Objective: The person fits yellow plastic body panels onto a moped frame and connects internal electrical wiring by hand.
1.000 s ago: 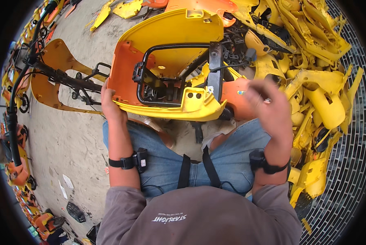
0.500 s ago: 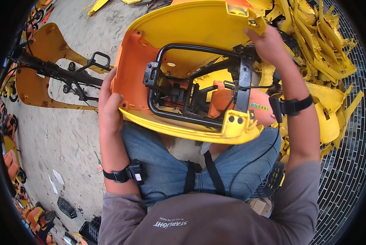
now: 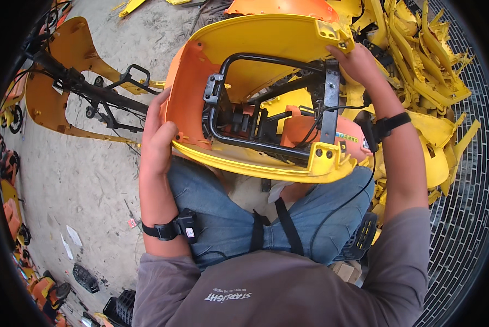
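A yellow plastic body shell (image 3: pixel 250 38) with an orange inner end (image 3: pixel 187 90) surrounds a black tubular frame (image 3: pixel 266 147) of a bike-like vehicle. My left hand (image 3: pixel 158 143) is closed on the shell's left end, its thumb over the rim. At the far right corner, my right hand (image 3: pixel 358 62) grips the shell's edge by the yellow mounting tab. Inside the opening are a flat metal crossbar (image 3: pixel 330 109), black cables and an orange fender (image 3: pixel 351 135). The fingers behind the shell are hidden.
To the left extends a black stem (image 3: pixel 75 84) with a curved orange-yellow panel (image 3: pixel 72 41). Yellow plastic parts (image 3: pixel 430 60) are heaped at right, beside grey brick paving (image 3: pixel 462 212). A black basket (image 3: pixel 364 240) is near my right leg. More orange vehicles line the left edge.
The shell has shifted right, and its far edge has come lower in view, with both hands still on it. More of an orange piece shows behind it.
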Demonstrator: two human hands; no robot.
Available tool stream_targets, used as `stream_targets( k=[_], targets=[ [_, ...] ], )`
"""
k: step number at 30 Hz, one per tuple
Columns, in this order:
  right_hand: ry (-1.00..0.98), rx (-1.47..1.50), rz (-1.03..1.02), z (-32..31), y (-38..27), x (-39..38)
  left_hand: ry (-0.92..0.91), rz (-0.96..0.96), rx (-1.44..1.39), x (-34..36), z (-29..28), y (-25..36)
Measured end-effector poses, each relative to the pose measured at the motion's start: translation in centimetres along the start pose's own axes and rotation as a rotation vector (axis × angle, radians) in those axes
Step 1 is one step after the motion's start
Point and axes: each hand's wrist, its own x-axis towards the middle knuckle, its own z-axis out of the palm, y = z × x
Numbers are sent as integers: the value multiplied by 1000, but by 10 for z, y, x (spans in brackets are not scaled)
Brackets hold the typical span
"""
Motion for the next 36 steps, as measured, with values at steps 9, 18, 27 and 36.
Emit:
stream_targets(
  k=[9, 18, 27, 36],
  targets=[
    [-8, -119, 22, -3, 15, 29, 109, 5, -41, 12, 16, -8],
    [-469, 419, 50, -11, 60, -43, 0, 135, 112, 46, 22, -29],
    [-280, 598, 194, -50, 24, -81, -51, 66, 66, 46, 21, -21],
    [-44, 136, -6, -12, 47, -33, 17, -1, 71, 43, 22, -21]
  ],
)
